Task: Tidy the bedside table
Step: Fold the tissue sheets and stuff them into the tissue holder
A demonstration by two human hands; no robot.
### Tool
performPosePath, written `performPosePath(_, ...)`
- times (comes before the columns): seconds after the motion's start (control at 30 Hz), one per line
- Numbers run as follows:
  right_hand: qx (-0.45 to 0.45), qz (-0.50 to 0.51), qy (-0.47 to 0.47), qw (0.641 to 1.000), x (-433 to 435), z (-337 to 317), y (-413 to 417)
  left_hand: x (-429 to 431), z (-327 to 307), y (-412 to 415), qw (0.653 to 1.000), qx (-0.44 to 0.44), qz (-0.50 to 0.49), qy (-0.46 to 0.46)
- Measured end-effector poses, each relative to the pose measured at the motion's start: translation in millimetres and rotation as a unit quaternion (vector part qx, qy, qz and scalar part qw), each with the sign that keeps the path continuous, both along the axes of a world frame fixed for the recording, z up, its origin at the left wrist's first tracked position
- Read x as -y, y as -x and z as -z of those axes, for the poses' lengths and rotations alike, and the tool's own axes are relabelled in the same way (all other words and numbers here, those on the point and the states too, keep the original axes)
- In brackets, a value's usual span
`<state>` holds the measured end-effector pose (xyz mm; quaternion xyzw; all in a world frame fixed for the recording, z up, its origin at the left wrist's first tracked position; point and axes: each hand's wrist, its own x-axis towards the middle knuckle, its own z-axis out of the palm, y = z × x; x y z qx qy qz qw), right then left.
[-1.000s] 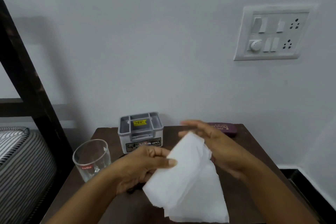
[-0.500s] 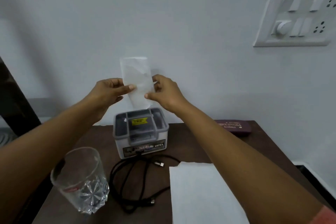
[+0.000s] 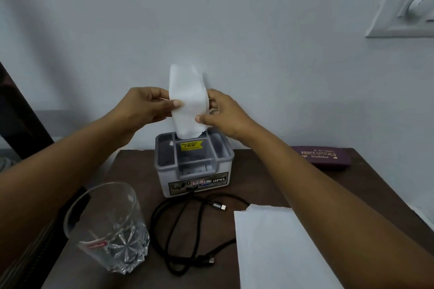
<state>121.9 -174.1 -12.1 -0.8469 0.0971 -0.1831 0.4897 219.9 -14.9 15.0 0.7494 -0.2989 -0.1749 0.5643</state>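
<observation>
A folded white tissue stands upright between two hands. The left hand pinches its left edge and the right hand pinches its right edge, so each grip is pressed tight on the tissue. Its bottom end reaches the back slot of a grey box right under the grip. Nearer the person than the box, a black cable lies in loops on the brown surface. A glass stands down and left of the grip. A pile of white paper lies down and right. A purple glasses case rests off to the right, by the wall.
</observation>
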Motion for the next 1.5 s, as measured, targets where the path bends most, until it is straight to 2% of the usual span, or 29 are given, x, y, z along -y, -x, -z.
performPosePath(0.23, 0.012, 0.024, 0.042, 0.999, -9.1, 13.8, 1.9, -4.2, 7.4, 7.9, 0.998, 0.048, 0.016, -0.029)
performPosePath(0.37, -0.037, 0.024, 0.101, 0.994, -10.3, 19.7, -0.5, -7.1, 11.5, 3.2, 0.995, 0.072, 0.021, -0.07)
performPosePath(0.47, -0.054, 0.025, 0.103, 0.993, -6.4, 18.7, -1.0, -4.9, 11.9, 2.7, 0.989, 0.096, 0.013, -0.108)
performPosePath(0.67, -0.105, 0.02, 0.155, 0.982, -6.2, 15.5, 0.5, -1.6, 14.2, 2.2, 0.957, 0.217, -0.004, -0.195)
performPosePath(0.77, -0.073, 0.018, 0.11, 0.991, -7.9, 11.7, 2.3, -1.0, 12.2, 1.4, 0.942, 0.257, -0.006, -0.214)
performPosePath(0.93, -0.091, 0.023, 0.128, 0.987, -8.1, 12.2, 2.8, 3.2, 12.2, 1.1, 0.94, 0.25, 0.001, -0.231)
performPosePath(1.07, -0.035, 0.043, 0.062, 0.997, -6.1, 6.3, 3.1, 7.2, 9.5, -0.3, 0.963, 0.197, -0.027, -0.184)
performPosePath(1.27, -0.06, 0.044, 0.12, 0.99, -6.0, 13.6, 0.0, 8.7, 23.0, 2.2, 0.956, 0.187, -0.022, -0.227)
performPosePath(1.43, -0.035, 0.047, 0.116, 0.992, -5.5, 8.1, 0.1, 6.5, 17.5, -3.7, 0.972, 0.171, -0.045, -0.157)
performPosePath(1.5, -0.043, 0.036, 0.127, 0.99, -6.2, 7.9, -0.5, 5.7, 15.6, -5.9, 0.969, 0.172, -0.041, -0.17)
